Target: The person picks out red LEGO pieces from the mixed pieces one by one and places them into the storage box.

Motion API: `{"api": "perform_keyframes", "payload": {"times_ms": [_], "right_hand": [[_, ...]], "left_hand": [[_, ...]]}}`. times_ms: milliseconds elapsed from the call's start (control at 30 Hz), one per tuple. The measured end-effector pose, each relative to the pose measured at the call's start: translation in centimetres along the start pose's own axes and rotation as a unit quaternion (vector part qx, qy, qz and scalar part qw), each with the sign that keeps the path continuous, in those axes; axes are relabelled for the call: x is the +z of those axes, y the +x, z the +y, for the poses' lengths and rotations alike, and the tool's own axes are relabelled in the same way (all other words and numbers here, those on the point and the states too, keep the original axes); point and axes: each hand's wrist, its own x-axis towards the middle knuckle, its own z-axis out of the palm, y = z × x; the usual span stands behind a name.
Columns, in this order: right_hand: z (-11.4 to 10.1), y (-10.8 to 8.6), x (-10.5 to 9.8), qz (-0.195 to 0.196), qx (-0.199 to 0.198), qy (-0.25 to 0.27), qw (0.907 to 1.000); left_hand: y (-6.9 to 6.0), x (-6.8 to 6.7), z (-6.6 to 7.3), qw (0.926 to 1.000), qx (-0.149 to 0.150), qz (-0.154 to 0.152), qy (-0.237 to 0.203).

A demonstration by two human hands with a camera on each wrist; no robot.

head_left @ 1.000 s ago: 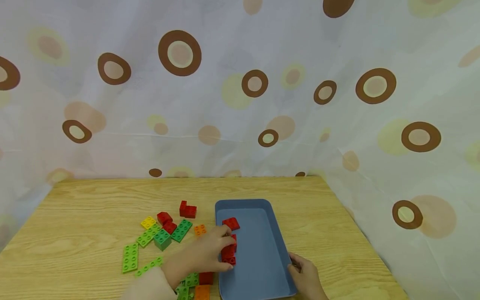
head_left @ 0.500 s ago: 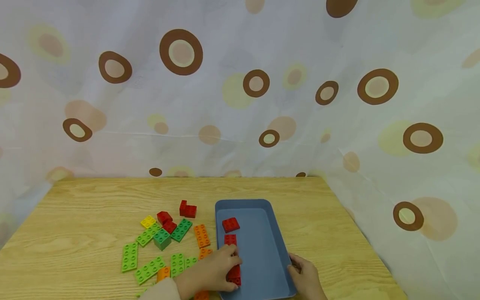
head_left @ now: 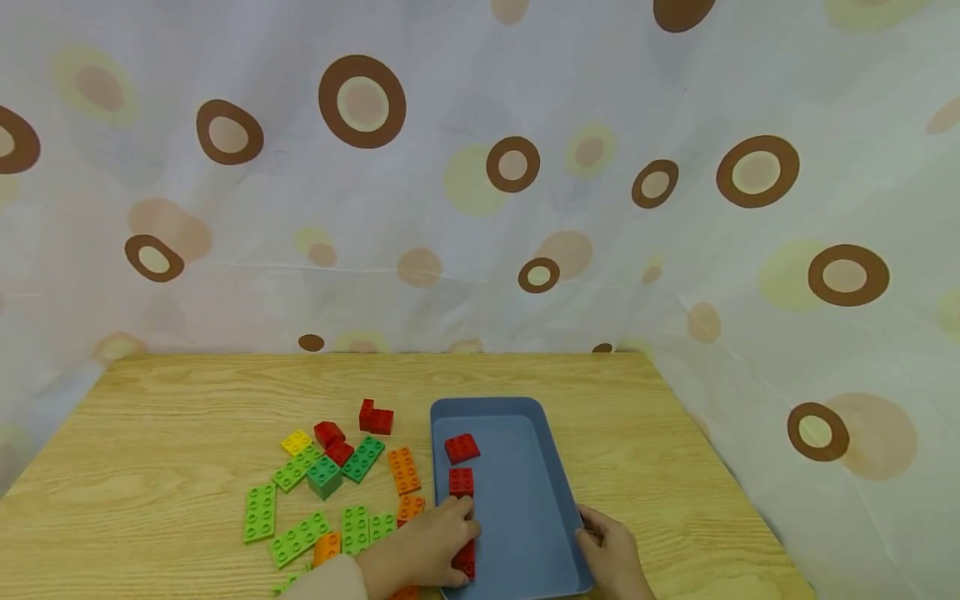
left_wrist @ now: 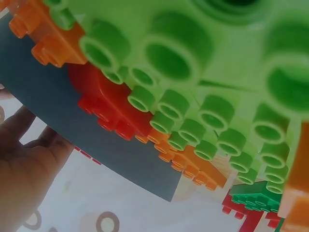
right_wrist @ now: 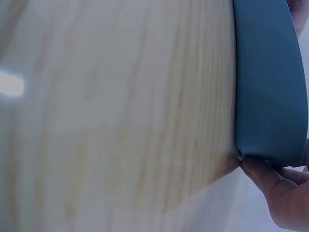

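My left hand (head_left: 427, 546) is over the left side of a blue-grey tray (head_left: 517, 500), its fingers and thumb around a red toy building brick (head_left: 466, 560) on the tray floor. The hand covers part of that brick. Farther up the tray lie two more red bricks, a near one (head_left: 461, 481) and a far one (head_left: 461, 449), apart from each other. At the tray's right side, my right hand (head_left: 615, 554) grips the wall near the front corner. The right wrist view shows its thumb (right_wrist: 263, 176) low against the tray's outside.
Left of the tray, the wooden table (head_left: 172, 433) bears loose bricks: light green ones (head_left: 300, 539), an orange one (head_left: 404, 471), a dark green block (head_left: 325, 477), a yellow one (head_left: 297, 442) and red ones (head_left: 377, 419). A patterned cloth (head_left: 435, 208) hangs behind.
My left hand has slid toward the near end of the tray with the red brick, then slightly left against the wall. More orange and green bricks now show. The right hand stays put.
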Motion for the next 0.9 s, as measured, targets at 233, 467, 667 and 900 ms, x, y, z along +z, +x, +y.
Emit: {"api": "perform_keyframes", "payload": {"times_ms": [233,467,667,900], "right_hand": [[-0.1,0.0,0.1,-0.001,0.002,0.005,1.0],[0.1,0.1,0.2,-0.001,-0.001,0.009,1.0],[0.2,0.1,0.3,-0.001,0.001,0.006,1.0],[0.2,0.1,0.0,-0.002,0.005,0.005,1.0]], "left_hand": [[0.6,0.9,-0.6,0.9997,-0.01,-0.017,-0.01],[2.1,5.1,-3.6,0.9997,0.024,0.001,-0.008],[-0.9,-0.2,-1.1,0.9949,0.012,0.05,-0.087],[-3.9,-2.6,-2.9,0.9849,-0.03,0.117,-0.125]]}}
